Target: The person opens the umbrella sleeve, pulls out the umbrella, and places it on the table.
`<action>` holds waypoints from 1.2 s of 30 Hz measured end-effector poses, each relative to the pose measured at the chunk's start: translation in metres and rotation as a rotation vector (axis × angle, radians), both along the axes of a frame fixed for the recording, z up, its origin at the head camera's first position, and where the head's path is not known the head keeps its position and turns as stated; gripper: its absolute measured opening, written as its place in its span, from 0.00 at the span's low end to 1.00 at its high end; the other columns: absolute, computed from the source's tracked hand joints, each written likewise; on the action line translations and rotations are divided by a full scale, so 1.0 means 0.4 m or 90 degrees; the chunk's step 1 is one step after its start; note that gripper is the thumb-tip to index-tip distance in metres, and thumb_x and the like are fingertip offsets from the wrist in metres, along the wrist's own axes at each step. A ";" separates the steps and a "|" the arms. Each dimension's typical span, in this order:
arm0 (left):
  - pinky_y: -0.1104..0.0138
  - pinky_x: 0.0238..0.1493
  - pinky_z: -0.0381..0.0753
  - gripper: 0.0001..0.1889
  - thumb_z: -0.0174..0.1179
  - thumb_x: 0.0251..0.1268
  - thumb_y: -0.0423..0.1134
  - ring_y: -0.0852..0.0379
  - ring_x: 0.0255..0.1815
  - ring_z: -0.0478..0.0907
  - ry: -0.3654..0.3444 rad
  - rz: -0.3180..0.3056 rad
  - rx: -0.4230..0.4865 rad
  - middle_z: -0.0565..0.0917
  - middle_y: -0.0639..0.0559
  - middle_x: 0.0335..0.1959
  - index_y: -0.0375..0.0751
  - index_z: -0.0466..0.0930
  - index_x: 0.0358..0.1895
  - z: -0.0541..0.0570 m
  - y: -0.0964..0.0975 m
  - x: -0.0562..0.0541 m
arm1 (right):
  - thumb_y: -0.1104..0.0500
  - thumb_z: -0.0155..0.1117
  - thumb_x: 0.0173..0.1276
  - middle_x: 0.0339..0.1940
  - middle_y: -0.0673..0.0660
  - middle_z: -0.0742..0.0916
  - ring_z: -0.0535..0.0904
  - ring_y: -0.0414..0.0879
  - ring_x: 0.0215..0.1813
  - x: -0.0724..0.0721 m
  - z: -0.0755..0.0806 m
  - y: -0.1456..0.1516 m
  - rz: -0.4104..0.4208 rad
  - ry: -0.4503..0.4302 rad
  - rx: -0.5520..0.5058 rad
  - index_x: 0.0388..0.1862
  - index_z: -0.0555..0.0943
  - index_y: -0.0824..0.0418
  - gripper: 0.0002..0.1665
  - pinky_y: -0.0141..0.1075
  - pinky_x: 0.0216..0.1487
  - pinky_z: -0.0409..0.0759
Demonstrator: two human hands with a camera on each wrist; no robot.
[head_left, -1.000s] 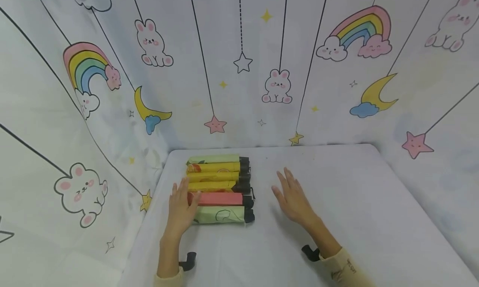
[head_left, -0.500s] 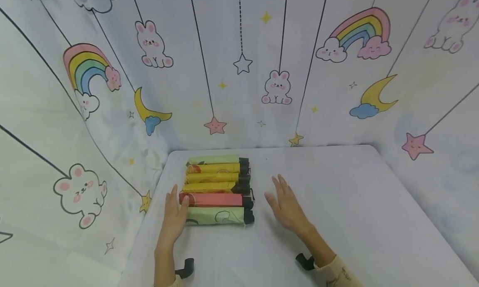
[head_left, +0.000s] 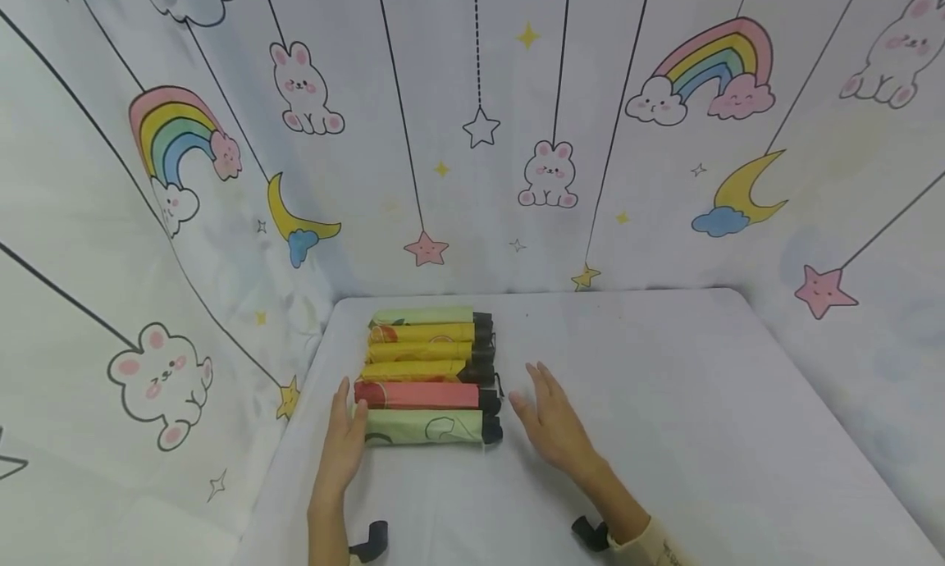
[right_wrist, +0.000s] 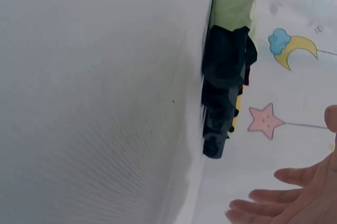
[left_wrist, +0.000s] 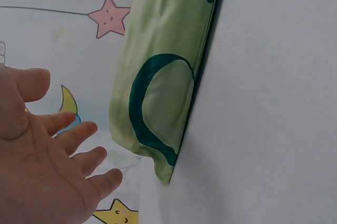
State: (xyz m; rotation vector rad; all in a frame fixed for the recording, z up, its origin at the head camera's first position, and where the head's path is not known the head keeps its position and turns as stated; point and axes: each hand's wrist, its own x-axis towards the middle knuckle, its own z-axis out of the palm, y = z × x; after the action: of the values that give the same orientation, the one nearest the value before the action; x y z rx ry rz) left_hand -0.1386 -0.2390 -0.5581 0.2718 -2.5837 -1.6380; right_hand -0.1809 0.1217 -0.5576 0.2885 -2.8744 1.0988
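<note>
Several folded umbrellas lie side by side in a row on the table, black handles to the right. Nearest is a light green umbrella (head_left: 424, 426), then a red umbrella (head_left: 428, 395), three yellow umbrellas (head_left: 417, 351) and another green umbrella (head_left: 424, 314) at the back. My left hand (head_left: 342, 439), fingers extended, is beside the left ends of the near green and red ones. In the left wrist view, the palm (left_wrist: 47, 166) faces the green sleeve's end across a gap. My right hand (head_left: 557, 431) is spread to the right of the black handles (right_wrist: 226, 58), holding nothing.
A white-covered table (head_left: 664, 402) extends to the right of the row. Behind and to the left hangs a white curtain (head_left: 487, 205) printed with rabbits, stars and rainbows. A black curved piece (head_left: 376, 540) sits at the left wrist, another (head_left: 589, 535) at the right.
My left hand has drawn back from over the umbrellas' left ends, leftward and nearer to me. The right hand has come nearer and a little left. The umbrellas lie in about the same place.
</note>
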 end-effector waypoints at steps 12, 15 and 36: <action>0.40 0.83 0.50 0.35 0.47 0.86 0.53 0.39 0.86 0.45 0.040 0.107 0.086 0.52 0.44 0.86 0.50 0.47 0.86 -0.052 -0.003 0.010 | 0.32 0.56 0.78 0.78 0.61 0.73 0.69 0.59 0.78 0.024 -0.013 -0.030 -0.001 -0.008 0.000 0.82 0.64 0.57 0.45 0.58 0.77 0.70; 0.44 0.83 0.54 0.34 0.50 0.85 0.51 0.42 0.85 0.49 0.062 0.124 0.124 0.55 0.46 0.85 0.49 0.51 0.85 -0.060 0.002 0.011 | 0.37 0.62 0.77 0.74 0.61 0.78 0.74 0.59 0.74 0.028 -0.010 -0.036 -0.006 -0.009 0.007 0.79 0.69 0.59 0.41 0.57 0.73 0.74; 0.83 0.59 0.77 0.23 0.59 0.79 0.34 0.46 0.74 0.73 0.139 0.314 0.320 0.78 0.38 0.71 0.35 0.73 0.73 -0.063 0.043 -0.016 | 0.47 0.75 0.67 0.37 0.53 0.91 0.85 0.45 0.39 0.026 -0.005 -0.060 0.021 -0.093 -0.057 0.51 0.88 0.65 0.24 0.38 0.35 0.86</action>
State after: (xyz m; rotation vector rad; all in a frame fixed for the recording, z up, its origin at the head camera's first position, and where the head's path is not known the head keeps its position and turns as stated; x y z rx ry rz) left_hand -0.1448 -0.2219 -0.5833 0.6518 -1.7286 -1.9394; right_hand -0.1704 0.0978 -0.5595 0.2636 -2.9438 1.3022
